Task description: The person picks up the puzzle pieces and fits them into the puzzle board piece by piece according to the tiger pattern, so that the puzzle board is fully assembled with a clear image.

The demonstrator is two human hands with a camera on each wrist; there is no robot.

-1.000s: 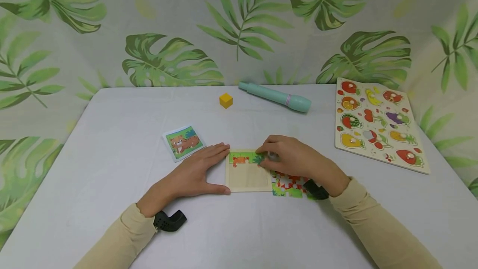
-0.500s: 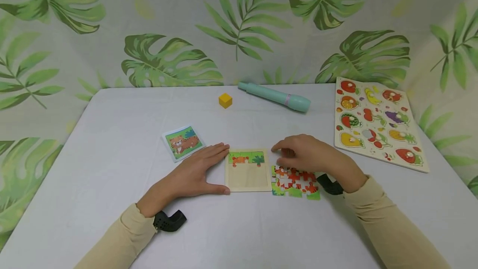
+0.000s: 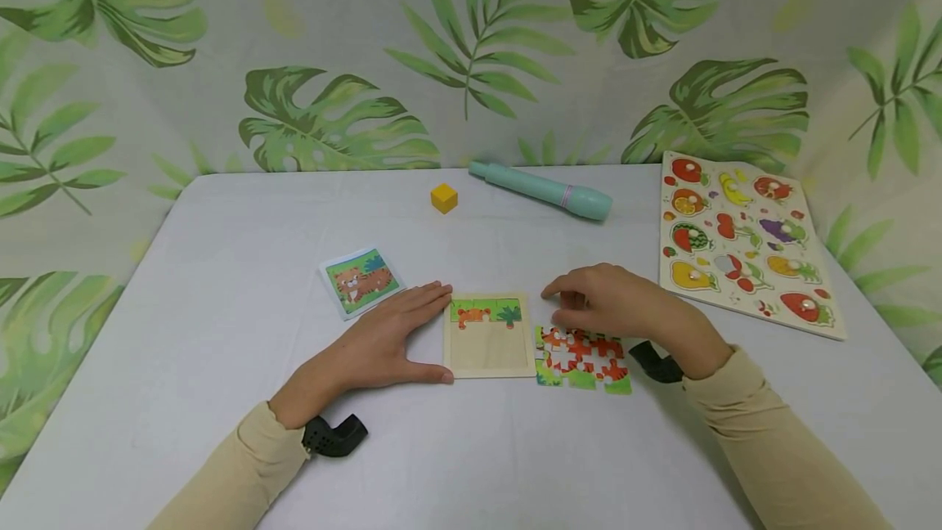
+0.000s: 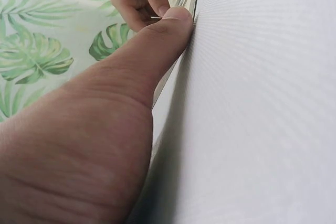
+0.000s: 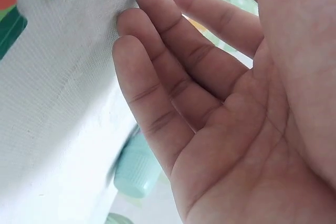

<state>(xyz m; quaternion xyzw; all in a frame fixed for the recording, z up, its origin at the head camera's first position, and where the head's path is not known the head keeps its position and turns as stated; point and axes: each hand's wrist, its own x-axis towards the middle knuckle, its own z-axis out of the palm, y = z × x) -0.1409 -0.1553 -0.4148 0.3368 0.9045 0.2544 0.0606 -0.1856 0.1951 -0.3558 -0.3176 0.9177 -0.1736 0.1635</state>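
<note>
A square wooden puzzle tray (image 3: 489,354) lies mid-table, its top row filled with green and orange puzzle pieces (image 3: 474,311). Along the tray's left edge rests my left hand (image 3: 379,339), fingers extended and thumb at the lower left corner. To the right of the tray my right hand (image 3: 607,301) hovers with loosely bent fingers, thumb and index apart. The right wrist view shows nothing in its fingers (image 5: 149,85). Below that hand, loose tiger puzzle pieces (image 3: 581,362) lie grouped beside the tray; the hand hides some of their upper edge.
A tiger picture card (image 3: 362,282) lies left of the tray, partly beside my left hand. Farther back are a yellow cube (image 3: 445,198) and a mint-green tube (image 3: 540,190). A fruit puzzle board (image 3: 746,248) sits at the right on the white table (image 3: 221,268).
My right hand has drawn back rightward from the tray's upper right corner, uncovering the palm-leaf piece and more loose pieces. My left hand stays in place.
</note>
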